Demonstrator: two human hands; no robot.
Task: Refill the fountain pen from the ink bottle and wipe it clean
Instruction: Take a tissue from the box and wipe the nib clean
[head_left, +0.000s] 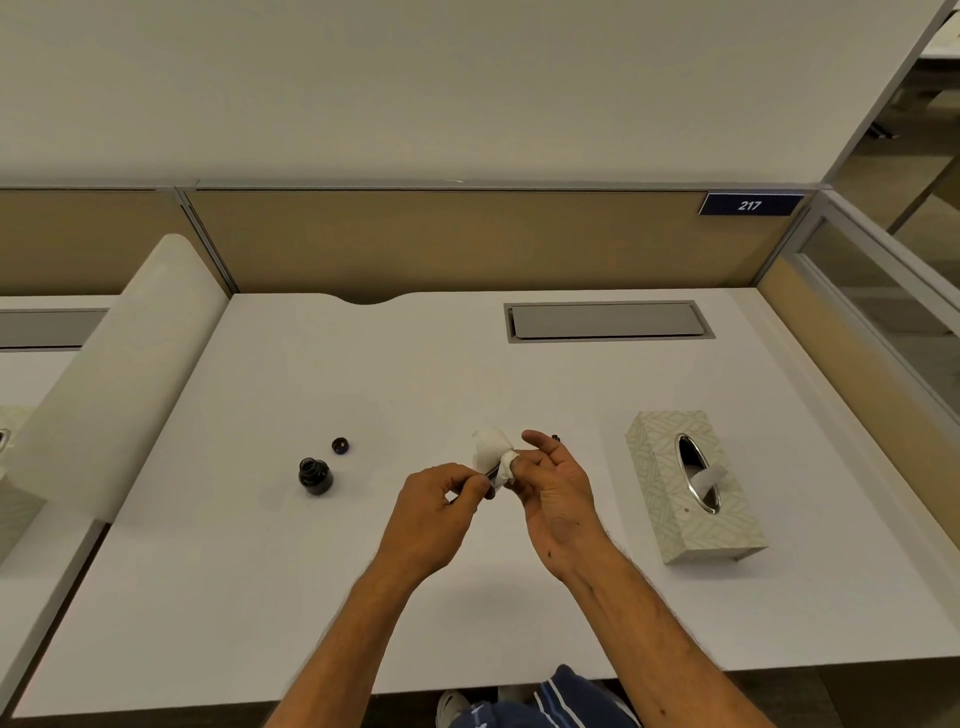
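Pen (491, 472) sits between the two hands above the middle of the table (363, 374), only a short dark stretch of it showing. Its long axis runs from lower left to upper right: the left hand (441, 501) pinches the near end with curled fingers and thumb, and the far end goes into a wad of white tissue (493, 452) that the right hand (553, 486) holds around it. The right hand's lower fingers curl on the tissue while the index finger is stretched out above it. The hands are just beside each other, so the wiping stroke would likely run along that diagonal, tissue sliding off the tip or the pen being drawn back out of it; the right hand is the one at the nib end.

Nib and most of the barrel are hidden by tissue and fingers, so I cannot tell how much ink is left on them. A small dark piece (555, 438) peeks out behind the right index fingertip; it may be the cap or another pen part, too small to say.

Ink bottle (315, 476) stands open to the left of the hands, well apart from them, with its lid (340, 446) lying just behind it. A tissue box (693, 486) lies to the right, a sheet showing in its slot.
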